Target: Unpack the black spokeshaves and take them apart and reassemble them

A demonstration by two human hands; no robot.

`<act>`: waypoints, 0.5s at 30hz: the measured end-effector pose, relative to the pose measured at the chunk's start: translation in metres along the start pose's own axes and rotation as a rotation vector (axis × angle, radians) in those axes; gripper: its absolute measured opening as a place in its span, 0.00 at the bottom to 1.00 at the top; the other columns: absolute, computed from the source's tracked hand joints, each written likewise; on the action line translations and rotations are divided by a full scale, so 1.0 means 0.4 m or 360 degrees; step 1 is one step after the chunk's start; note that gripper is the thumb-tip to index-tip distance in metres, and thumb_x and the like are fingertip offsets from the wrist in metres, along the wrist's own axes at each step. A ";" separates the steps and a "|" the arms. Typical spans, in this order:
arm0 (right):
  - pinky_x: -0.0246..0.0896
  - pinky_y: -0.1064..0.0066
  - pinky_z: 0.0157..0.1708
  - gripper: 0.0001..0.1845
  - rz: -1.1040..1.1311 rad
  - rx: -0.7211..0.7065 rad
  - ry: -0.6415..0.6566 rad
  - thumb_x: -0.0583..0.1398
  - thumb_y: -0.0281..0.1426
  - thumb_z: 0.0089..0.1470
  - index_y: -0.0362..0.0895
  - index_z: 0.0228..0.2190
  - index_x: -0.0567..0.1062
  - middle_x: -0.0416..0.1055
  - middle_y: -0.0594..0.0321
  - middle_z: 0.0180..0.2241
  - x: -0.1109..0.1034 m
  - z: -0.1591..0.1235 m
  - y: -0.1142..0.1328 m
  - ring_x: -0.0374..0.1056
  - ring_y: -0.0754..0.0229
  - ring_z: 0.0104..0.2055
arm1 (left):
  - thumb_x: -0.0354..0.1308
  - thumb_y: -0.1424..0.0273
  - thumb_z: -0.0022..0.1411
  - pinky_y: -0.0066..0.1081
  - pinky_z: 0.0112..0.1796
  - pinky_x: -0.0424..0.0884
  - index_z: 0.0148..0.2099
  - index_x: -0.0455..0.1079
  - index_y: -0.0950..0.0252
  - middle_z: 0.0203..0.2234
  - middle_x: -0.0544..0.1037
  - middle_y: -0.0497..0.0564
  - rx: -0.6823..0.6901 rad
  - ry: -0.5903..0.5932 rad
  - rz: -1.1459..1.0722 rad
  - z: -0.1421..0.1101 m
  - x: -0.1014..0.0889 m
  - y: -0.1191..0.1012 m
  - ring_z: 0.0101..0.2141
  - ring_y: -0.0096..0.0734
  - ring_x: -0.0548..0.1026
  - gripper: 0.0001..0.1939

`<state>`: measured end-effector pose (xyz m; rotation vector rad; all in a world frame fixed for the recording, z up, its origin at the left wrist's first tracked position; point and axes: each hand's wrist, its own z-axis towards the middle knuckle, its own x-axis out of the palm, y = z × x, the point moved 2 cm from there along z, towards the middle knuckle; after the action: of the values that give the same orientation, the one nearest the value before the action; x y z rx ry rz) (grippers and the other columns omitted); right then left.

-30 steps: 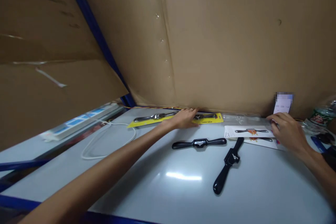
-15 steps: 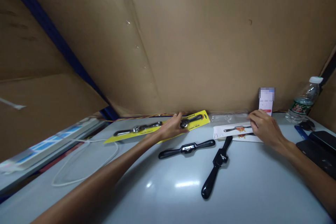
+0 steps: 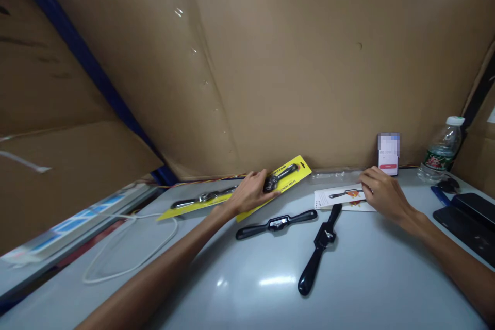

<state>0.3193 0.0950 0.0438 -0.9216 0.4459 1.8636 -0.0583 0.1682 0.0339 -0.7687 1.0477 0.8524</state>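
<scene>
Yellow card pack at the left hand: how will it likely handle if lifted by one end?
The yellow card pack looks fairly stiff: its edge is straight although it lies at a tilt. The black tool on it probably makes it heavier than bare card. It seems unlikely to roll, given the broad, flat backing.

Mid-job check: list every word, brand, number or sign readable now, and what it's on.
"SPOKE SHAVE": yellow package in the left hand.
Black lettering along that package's upper edge: too blurred to read whole.
Other yellow package: print too small or blurred.
White printed card, bottle label, phone screen: too small or blurred to read.
</scene>
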 end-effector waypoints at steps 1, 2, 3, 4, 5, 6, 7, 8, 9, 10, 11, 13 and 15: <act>0.62 0.64 0.37 0.13 0.0012 0.0011 0.0000 0.53 0.20 0.57 0.44 0.28 0.74 0.75 0.56 0.33 0.002 0.000 -0.001 0.69 0.52 0.40 | 0.56 0.49 0.63 0.45 0.46 0.70 0.54 0.63 0.66 0.45 0.78 0.61 -0.0002 -0.0012 -0.0037 0.001 0.000 0.005 0.45 0.52 0.76 0.28; 0.62 0.64 0.37 0.13 0.0030 0.0025 -0.0002 0.53 0.20 0.57 0.44 0.28 0.74 0.75 0.56 0.33 0.004 0.000 -0.002 0.69 0.52 0.39 | 0.55 0.50 0.63 0.43 0.45 0.71 0.55 0.61 0.66 0.46 0.78 0.61 -0.0002 -0.0024 -0.0071 0.000 0.000 0.008 0.45 0.50 0.76 0.28; 0.62 0.64 0.37 0.13 0.0057 0.0042 -0.0006 0.53 0.20 0.57 0.44 0.27 0.74 0.75 0.55 0.33 0.006 0.000 -0.002 0.69 0.52 0.39 | 0.55 0.52 0.64 0.41 0.45 0.72 0.57 0.60 0.66 0.48 0.77 0.61 0.0003 -0.0045 -0.0110 -0.003 -0.002 0.007 0.46 0.48 0.76 0.28; 0.62 0.64 0.37 0.14 0.0100 0.0060 -0.0014 0.53 0.20 0.56 0.44 0.27 0.75 0.75 0.55 0.33 0.008 0.000 0.000 0.69 0.52 0.39 | 0.55 0.53 0.64 0.40 0.45 0.72 0.58 0.59 0.66 0.49 0.77 0.61 0.0016 -0.0075 -0.0156 -0.009 -0.005 0.003 0.47 0.47 0.77 0.28; 0.62 0.63 0.37 0.14 0.0161 0.0080 -0.0025 0.52 0.20 0.56 0.45 0.28 0.75 0.75 0.55 0.32 0.010 0.000 0.004 0.69 0.51 0.39 | 0.56 0.54 0.64 0.40 0.46 0.72 0.59 0.57 0.66 0.51 0.76 0.61 0.0041 -0.0115 -0.0205 -0.018 -0.009 -0.007 0.48 0.46 0.76 0.29; 0.63 0.63 0.38 0.14 0.0246 0.0102 -0.0045 0.52 0.21 0.57 0.45 0.28 0.76 0.75 0.56 0.32 0.011 0.000 0.013 0.69 0.52 0.39 | 0.56 0.55 0.64 0.40 0.47 0.72 0.60 0.57 0.66 0.52 0.75 0.61 0.0076 -0.0158 -0.0248 -0.030 -0.015 -0.022 0.48 0.46 0.76 0.29; 0.63 0.63 0.38 0.15 0.0354 0.0133 -0.0074 0.52 0.22 0.58 0.45 0.30 0.77 0.76 0.56 0.32 0.010 0.000 0.025 0.70 0.52 0.39 | 0.57 0.55 0.64 0.41 0.48 0.72 0.61 0.56 0.66 0.52 0.75 0.61 0.0117 -0.0202 -0.0279 -0.044 -0.022 -0.041 0.49 0.46 0.76 0.30; 0.64 0.62 0.39 0.15 0.0483 0.0178 -0.0106 0.52 0.23 0.60 0.45 0.33 0.78 0.76 0.57 0.33 0.008 -0.001 0.042 0.71 0.52 0.39 | 0.57 0.56 0.65 0.41 0.47 0.72 0.62 0.56 0.65 0.52 0.74 0.61 0.0164 -0.0230 -0.0278 -0.060 -0.029 -0.064 0.48 0.46 0.76 0.30; 0.64 0.62 0.39 0.15 0.0621 0.0238 -0.0138 0.52 0.26 0.62 0.45 0.36 0.78 0.77 0.57 0.34 0.004 -0.001 0.062 0.72 0.53 0.38 | 0.57 0.56 0.65 0.41 0.46 0.73 0.63 0.55 0.64 0.52 0.74 0.60 0.0207 -0.0236 -0.0232 -0.076 -0.037 -0.089 0.47 0.46 0.76 0.30; 0.65 0.62 0.39 0.15 0.0767 0.0318 -0.0161 0.52 0.29 0.64 0.45 0.41 0.78 0.78 0.57 0.35 0.001 -0.002 0.085 0.72 0.53 0.38 | 0.57 0.57 0.66 0.40 0.44 0.73 0.64 0.55 0.63 0.51 0.73 0.59 0.0248 -0.0238 -0.0145 -0.092 -0.045 -0.115 0.46 0.46 0.77 0.30; 0.66 0.63 0.38 0.15 0.0909 0.0410 -0.0161 0.52 0.33 0.66 0.45 0.45 0.78 0.78 0.58 0.35 -0.003 -0.004 0.109 0.73 0.54 0.36 | 0.57 0.57 0.66 0.40 0.43 0.73 0.65 0.55 0.62 0.51 0.73 0.59 0.0296 -0.0223 -0.0037 -0.107 -0.053 -0.141 0.44 0.46 0.77 0.30; 0.67 0.64 0.34 0.18 0.1172 0.0563 -0.0125 0.53 0.38 0.66 0.45 0.50 0.75 0.79 0.59 0.35 -0.008 -0.008 0.156 0.73 0.55 0.34 | 0.56 0.58 0.67 0.41 0.42 0.74 0.66 0.54 0.62 0.49 0.73 0.59 0.0428 -0.0225 0.0131 -0.132 -0.067 -0.188 0.43 0.47 0.77 0.30; 0.66 0.65 0.30 0.18 0.1350 0.0663 -0.0103 0.56 0.40 0.64 0.45 0.50 0.75 0.78 0.60 0.33 -0.010 -0.011 0.191 0.71 0.56 0.31 | 0.55 0.59 0.69 0.41 0.41 0.74 0.67 0.52 0.62 0.48 0.72 0.58 0.0542 -0.0219 0.0212 -0.151 -0.077 -0.223 0.42 0.46 0.77 0.30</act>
<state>0.2544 0.0544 0.0370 -0.3933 1.2740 2.3890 -0.0125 0.0682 0.0555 -0.3522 1.0932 0.8002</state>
